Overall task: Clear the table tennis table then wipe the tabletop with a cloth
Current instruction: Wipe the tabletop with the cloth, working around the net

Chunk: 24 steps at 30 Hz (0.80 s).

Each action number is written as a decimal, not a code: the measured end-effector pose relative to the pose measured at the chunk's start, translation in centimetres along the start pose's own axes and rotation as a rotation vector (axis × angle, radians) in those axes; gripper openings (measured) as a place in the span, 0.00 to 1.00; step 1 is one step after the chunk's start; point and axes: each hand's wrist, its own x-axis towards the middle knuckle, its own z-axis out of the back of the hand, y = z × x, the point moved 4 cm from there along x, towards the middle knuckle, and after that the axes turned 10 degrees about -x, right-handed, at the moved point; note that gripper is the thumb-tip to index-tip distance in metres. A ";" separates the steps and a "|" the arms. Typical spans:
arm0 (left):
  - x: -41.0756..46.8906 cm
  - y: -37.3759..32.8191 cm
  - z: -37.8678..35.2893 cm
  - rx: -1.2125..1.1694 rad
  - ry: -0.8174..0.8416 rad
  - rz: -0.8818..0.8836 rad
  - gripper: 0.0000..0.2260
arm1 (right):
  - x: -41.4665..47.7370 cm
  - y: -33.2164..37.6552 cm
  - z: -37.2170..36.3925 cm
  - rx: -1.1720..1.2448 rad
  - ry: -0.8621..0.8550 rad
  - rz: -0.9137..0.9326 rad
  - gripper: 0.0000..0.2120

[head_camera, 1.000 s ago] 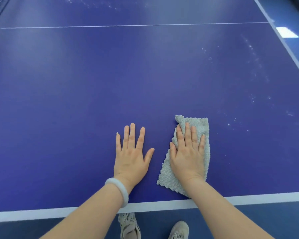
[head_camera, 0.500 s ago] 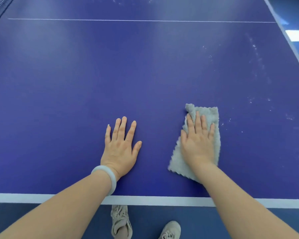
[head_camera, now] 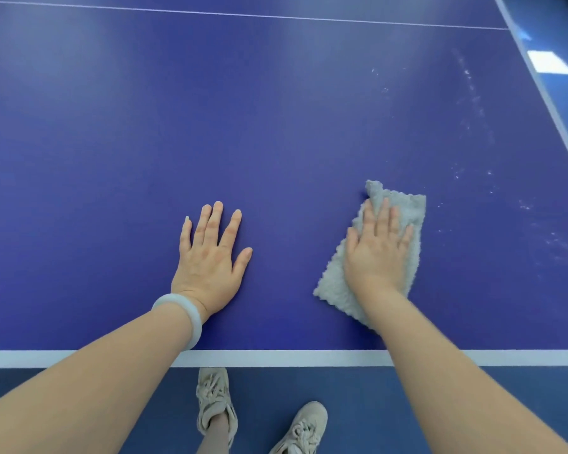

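Where the blue floor (head_camera: 473, 404) shows below the table's near edge, two pale laced shoes stand close together, the left shoe (head_camera: 214, 401) a little ahead of the right shoe (head_camera: 304, 427), and both bare forearms reach up from the lower corners over the broad white edge line (head_camera: 276, 358) of the table tennis table (head_camera: 276, 126). A pale bracelet (head_camera: 184, 312) circles the left wrist just beyond that line. The left hand (head_camera: 210, 260) lies palm down on the bare blue top, its fingers straight and slightly spread, the thumb angled out to the right, holding nothing. Well apart from it to the right, the right hand (head_camera: 377, 253) is also flat and palm down, fingers straight and close together, pressing on a grey fluffy cloth (head_camera: 333, 286). The cloth lies on the tabletop under that hand, near the front edge and right of the middle; its scalloped border sticks out at the wrist side and beyond the fingertips, where one far corner is rucked up. Past the cloth, toward the right side, white specks (head_camera: 473, 93) and faint smears dot the surface in a loose band. Farther off, a thin white line (head_camera: 276, 16) crosses the top from left to right, and a white side line (head_camera: 557, 119) runs along the right edge, with a bright patch (head_camera: 550, 62) on the floor beyond it.
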 end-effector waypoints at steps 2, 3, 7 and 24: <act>-0.1 0.0 0.0 0.000 -0.004 0.000 0.32 | -3.1 3.3 -0.6 -0.022 -0.064 0.196 0.28; -0.1 -0.1 0.0 -0.001 -0.008 -0.002 0.32 | -5.6 4.5 -1.0 -0.050 -0.096 0.372 0.28; -0.1 0.0 0.0 0.009 -0.012 -0.004 0.32 | -9.4 0.9 -2.0 -0.064 -0.118 0.724 0.26; 1.9 -3.6 1.8 -0.045 -0.064 -0.101 0.31 | -8.3 -2.1 -1.6 -0.082 -0.083 0.567 0.27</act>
